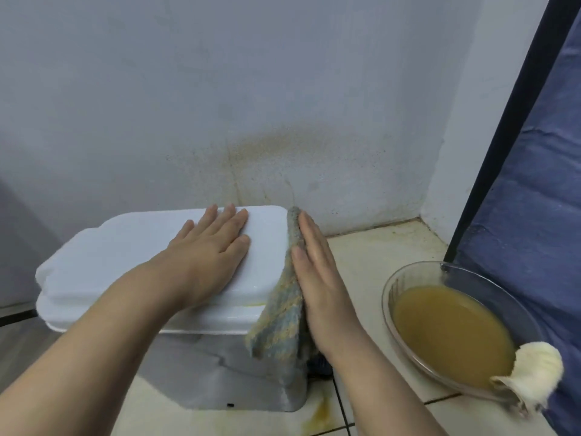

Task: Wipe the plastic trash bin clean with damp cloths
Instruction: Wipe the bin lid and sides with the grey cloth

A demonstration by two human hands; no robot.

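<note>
A white plastic trash bin with a shut lid stands on the tiled floor against the wall. My left hand lies flat on the lid, fingers spread, holding nothing. A blue and yellow checked cloth hangs against the bin's right side. My right hand presses flat against that cloth, fingers straight and pointing away from me. The bin's grey body shows below the lid, with a small yellow smear under the lid edge.
A glass bowl of murky brown water sits on the floor to the right, with a pale cloth draped over its near rim. A blue fabric panel with a dark frame stands far right. Yellow stains mark the floor.
</note>
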